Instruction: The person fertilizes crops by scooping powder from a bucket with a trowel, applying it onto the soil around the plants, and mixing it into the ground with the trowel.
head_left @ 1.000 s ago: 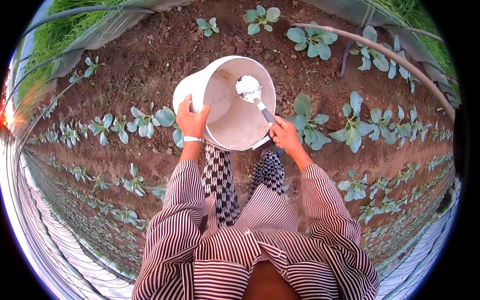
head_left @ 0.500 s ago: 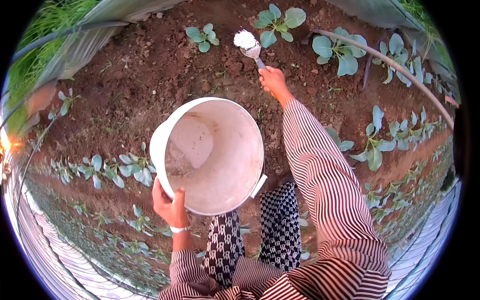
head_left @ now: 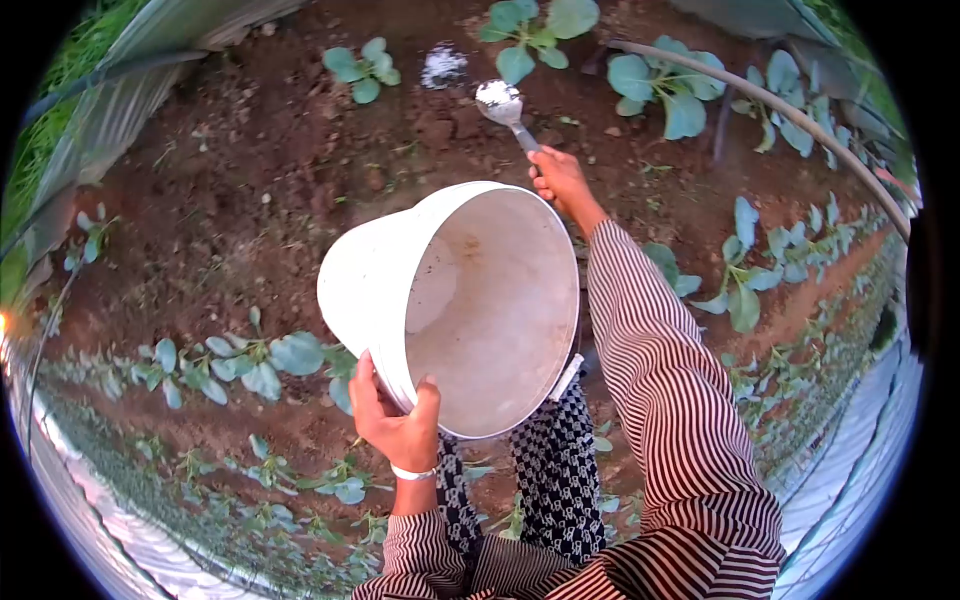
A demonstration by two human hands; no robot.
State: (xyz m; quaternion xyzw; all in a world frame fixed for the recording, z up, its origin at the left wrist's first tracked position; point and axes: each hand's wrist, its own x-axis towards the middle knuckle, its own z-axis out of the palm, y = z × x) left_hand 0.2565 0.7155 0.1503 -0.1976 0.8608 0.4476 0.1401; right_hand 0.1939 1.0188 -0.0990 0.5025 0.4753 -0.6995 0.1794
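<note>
My left hand [head_left: 398, 418] grips the lower left rim of a white bucket [head_left: 372, 285], thumb on the inside and fingers outside. The bucket is tilted, its mouth facing me and to the right, with some pale material at the bottom. In my right hand [head_left: 566, 184] is the grey handle of a large spoon [head_left: 508, 112], held above the soil beyond the bucket. White powder [head_left: 497, 93] still lies in the spoon's bowl. A small heap of white powder [head_left: 444, 66] sits on the soil between two leafy plants, left of the spoon.
A young leafy plant [head_left: 364, 70] grows left of the heap, and a larger one [head_left: 535, 35] to its right. A bent pole [head_left: 770, 100] arches across the upper right. Rows of seedlings [head_left: 250, 362] run on both sides, with plastic sheeting [head_left: 150, 120] along the edge.
White powder has dropped from the spoon onto the soil. The spoon has drawn back slightly toward me. My left hand and the bucket have moved right, and the bucket is turned more sideways.
</note>
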